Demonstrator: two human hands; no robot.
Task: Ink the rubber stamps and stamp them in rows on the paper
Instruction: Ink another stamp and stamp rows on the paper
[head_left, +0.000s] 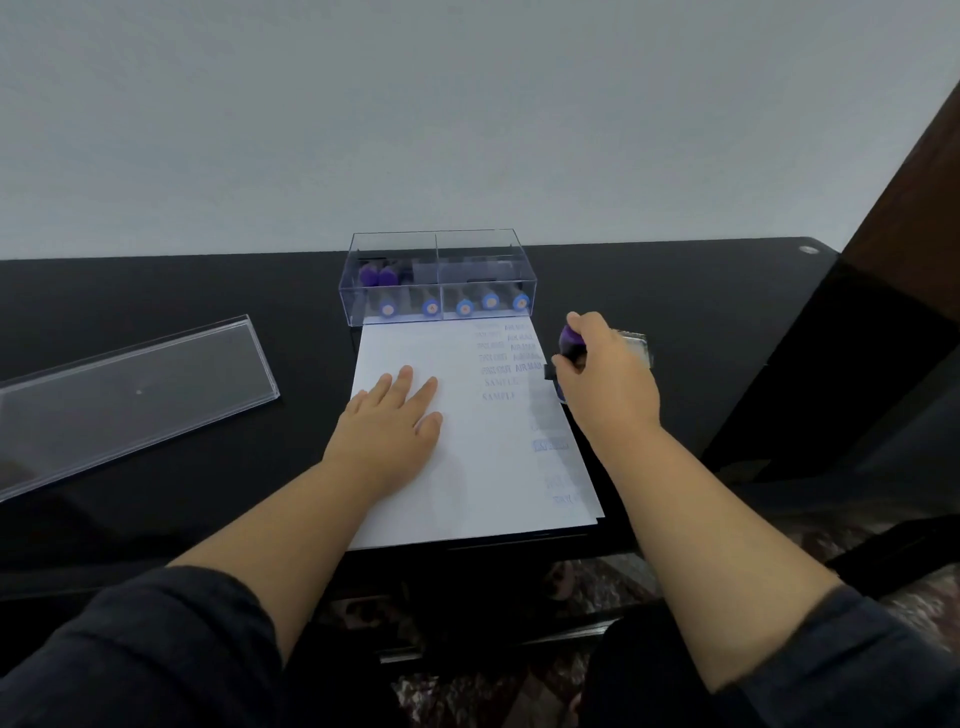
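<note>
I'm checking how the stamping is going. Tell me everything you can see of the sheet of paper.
The paper is a white sheet, lying flat on the black table, its far edge at the clear plastic box. Its right part carries bluish stamp marks in rows; "AIR MAIL" and "SAMPLE" are readable, others are too blurred. The left part is blank. The left hand rests flat on it; the right hand holds a purple stamp just past its right edge.

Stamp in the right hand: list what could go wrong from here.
1. The right hand holds the stamp off the paper's right edge, over what may be an ink pad; too much ink could smudge.
2. The paper overhangs the table edge, pinned only by the left hand; it may shift.
</note>
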